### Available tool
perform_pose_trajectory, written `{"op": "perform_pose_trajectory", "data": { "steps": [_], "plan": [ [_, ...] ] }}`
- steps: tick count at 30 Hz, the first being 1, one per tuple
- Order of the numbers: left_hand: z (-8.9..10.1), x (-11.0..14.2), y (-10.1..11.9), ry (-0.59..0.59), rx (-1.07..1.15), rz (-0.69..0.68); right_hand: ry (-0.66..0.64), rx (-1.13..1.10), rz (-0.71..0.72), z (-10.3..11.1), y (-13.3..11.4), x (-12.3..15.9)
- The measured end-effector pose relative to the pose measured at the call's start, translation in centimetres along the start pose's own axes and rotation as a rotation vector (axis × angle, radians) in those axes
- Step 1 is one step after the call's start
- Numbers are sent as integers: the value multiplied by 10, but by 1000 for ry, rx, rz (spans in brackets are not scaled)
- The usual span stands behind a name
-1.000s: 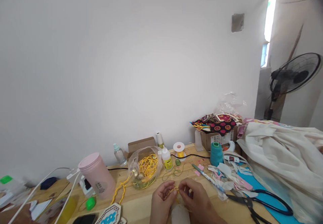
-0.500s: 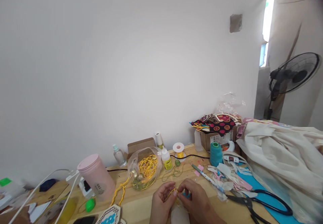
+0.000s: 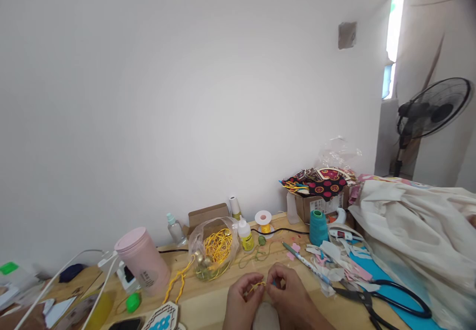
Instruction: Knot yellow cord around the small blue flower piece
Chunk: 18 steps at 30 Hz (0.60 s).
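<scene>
At the front of the wooden table, my left hand (image 3: pixel 243 299) and my right hand (image 3: pixel 288 293) meet, fingertips almost touching. Between them runs a thin yellow cord (image 3: pixel 257 286); the fingers of both hands pinch it. A small blue bit shows by the right fingers, too small to name. Behind the hands lie loose green threads (image 3: pixel 256 258). To the left, a clear plastic bag (image 3: pixel 197 235) holds tangled yellow cord (image 3: pixel 218 245) and gold bells. A wooden hexagonal piece with a blue pattern (image 3: pixel 161 317) lies at the lower left, with twisted yellow cord running from it.
Black scissors (image 3: pixel 366 297), a pen (image 3: pixel 303 259) and fabric scraps (image 3: pixel 340 258) lie to the right. Behind stand a glue bottle (image 3: pixel 245 234), a spool of yellow cord (image 3: pixel 263 219) and a teal thread cone (image 3: pixel 318 228). A pink canister (image 3: pixel 141 260) is at left.
Both hands have shifted slightly right and down, staying close together. The yellow cord between them now lies lower and flatter. Objects on the table have not moved.
</scene>
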State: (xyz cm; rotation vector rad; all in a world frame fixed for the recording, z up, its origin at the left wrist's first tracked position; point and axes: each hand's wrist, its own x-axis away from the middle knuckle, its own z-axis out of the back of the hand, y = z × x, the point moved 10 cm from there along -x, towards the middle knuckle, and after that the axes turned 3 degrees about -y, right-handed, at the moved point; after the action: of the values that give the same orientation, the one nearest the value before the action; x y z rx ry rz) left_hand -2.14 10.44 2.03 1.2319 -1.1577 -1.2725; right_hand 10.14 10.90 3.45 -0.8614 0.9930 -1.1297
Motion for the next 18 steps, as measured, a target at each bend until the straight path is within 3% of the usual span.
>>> {"op": "perform_pose_trajectory", "data": {
  "steps": [2, 8, 12, 18],
  "plan": [
    [1, -1, -2, 0, 5, 1, -2, 2, -18, 0, 1, 0],
    [4, -2, -2, 0, 86, 15, 23, 142, 125, 2, -11, 4],
    [3, -3, -4, -20, 121, 23, -9, 75, 43, -2, 1, 4],
    [4, -4, -9, -22, 154, 49, -43, -208, -79, -6, 12, 1]
  ]
}}
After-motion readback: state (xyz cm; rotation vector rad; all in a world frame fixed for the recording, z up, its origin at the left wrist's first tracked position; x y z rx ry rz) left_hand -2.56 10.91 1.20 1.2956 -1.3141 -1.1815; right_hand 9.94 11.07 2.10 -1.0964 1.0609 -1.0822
